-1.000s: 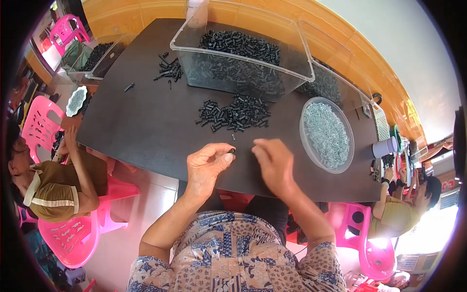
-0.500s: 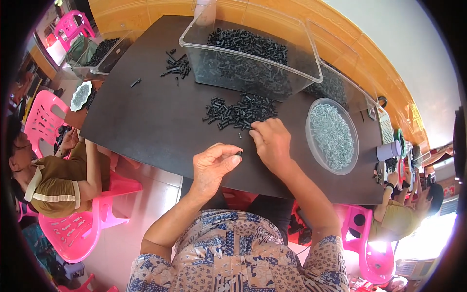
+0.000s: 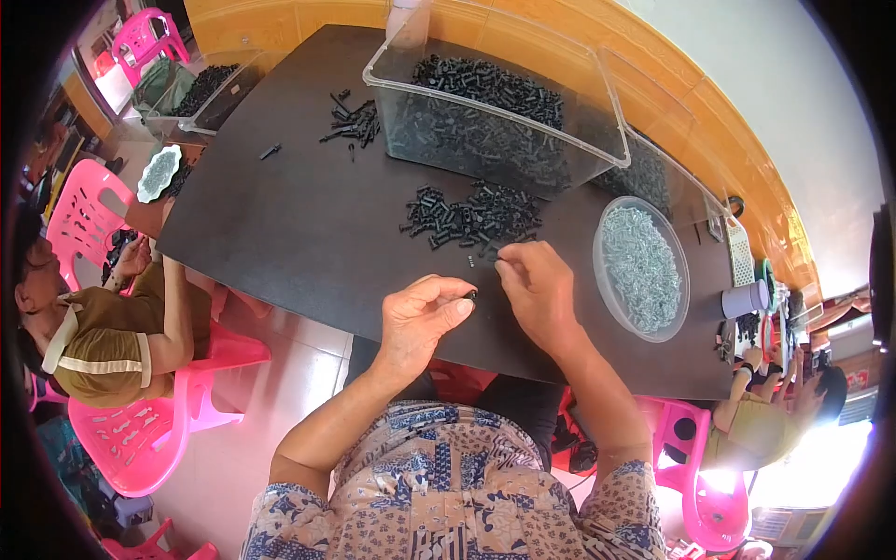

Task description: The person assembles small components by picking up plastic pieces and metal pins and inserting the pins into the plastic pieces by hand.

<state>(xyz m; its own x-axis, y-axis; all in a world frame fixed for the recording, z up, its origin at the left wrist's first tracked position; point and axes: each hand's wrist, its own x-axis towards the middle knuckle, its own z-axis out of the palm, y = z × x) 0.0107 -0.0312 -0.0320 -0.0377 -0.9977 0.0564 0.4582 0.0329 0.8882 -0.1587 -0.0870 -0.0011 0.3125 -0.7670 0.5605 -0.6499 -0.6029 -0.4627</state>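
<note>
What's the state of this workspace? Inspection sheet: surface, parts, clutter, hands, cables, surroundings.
Surface: dark tabletop, parts scattered.
Parts: pile of black pieces; clear bin of black pieces behind; round tub of silvery pieces at right.
Clutter: loose heap left of the bin, lone black piece, pale purple cup.
Hands: left hand pinches small dark piece; right hand beside the pile's near edge, hold unclear.
Cables: nothing seen on the tabletop.
Surroundings: pink chairs, people on both sides.

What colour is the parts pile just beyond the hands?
The pile is black, shown best in the head view.
</note>
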